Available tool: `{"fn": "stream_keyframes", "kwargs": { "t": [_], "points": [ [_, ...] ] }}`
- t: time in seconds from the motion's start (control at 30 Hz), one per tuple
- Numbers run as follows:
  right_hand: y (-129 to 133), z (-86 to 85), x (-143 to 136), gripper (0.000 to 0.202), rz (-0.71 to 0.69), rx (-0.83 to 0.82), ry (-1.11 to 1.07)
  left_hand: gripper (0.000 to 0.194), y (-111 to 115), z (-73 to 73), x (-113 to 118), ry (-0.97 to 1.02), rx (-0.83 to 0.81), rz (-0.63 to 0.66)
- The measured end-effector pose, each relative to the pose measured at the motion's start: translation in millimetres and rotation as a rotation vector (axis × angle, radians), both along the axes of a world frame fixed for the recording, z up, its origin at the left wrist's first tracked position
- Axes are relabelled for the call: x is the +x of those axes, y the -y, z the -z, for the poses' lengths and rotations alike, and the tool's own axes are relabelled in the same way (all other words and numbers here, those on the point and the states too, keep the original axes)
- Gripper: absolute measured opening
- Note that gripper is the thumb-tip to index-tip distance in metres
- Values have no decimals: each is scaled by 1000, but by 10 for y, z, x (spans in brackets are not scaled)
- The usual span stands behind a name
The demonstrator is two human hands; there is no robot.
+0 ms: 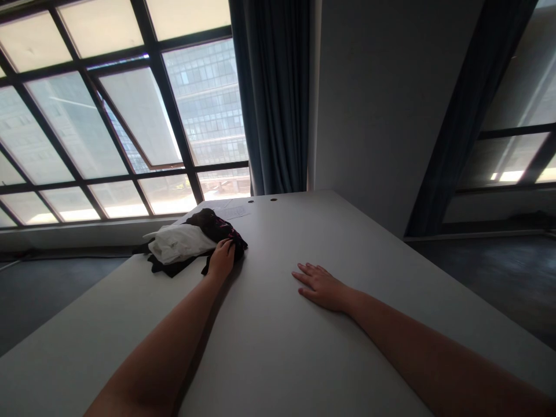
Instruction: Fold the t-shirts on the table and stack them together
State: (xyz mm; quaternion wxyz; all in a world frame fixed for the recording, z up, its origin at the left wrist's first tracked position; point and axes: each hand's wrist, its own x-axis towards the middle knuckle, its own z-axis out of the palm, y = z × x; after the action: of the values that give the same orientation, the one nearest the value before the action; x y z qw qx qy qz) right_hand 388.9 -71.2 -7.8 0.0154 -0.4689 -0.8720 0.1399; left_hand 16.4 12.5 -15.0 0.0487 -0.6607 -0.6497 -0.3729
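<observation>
A heap of clothes lies on the left of the white table (278, 347). Within it I see a white garment (180, 242) and a black garment (212, 223) with small pink-red marks. My left hand (222, 259) is at the heap's right edge, its fingers closed on the black cloth; the fingertips are partly lost in the dark fabric. Flat on the tabletop, to the right of the heap, rests my right hand (319, 284), fingers spread and holding nothing.
A sheet of paper (234, 212) lies behind the heap. Two dark round holes, one of them a cable hole (273, 200), are near the table's far edge. Beyond stand a blue curtain (278, 104), a wall (377, 116) and a tilted-open window pane (139, 116).
</observation>
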Motion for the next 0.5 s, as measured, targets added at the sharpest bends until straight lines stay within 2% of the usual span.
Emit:
{"fn": "stream_keyframes", "kwargs": {
  "t": [0.27,0.4,0.5],
  "points": [
    [-13,29,7,71,-4,9,-4,40,202,-109,342,-64,-90,133],
    [-36,70,16,70,-3,21,-34,39,345,-131,574,-125,-129,244],
    [-36,70,19,70,-5,27,-38,42,428,-140,660,-156,-151,322]
  ]
}}
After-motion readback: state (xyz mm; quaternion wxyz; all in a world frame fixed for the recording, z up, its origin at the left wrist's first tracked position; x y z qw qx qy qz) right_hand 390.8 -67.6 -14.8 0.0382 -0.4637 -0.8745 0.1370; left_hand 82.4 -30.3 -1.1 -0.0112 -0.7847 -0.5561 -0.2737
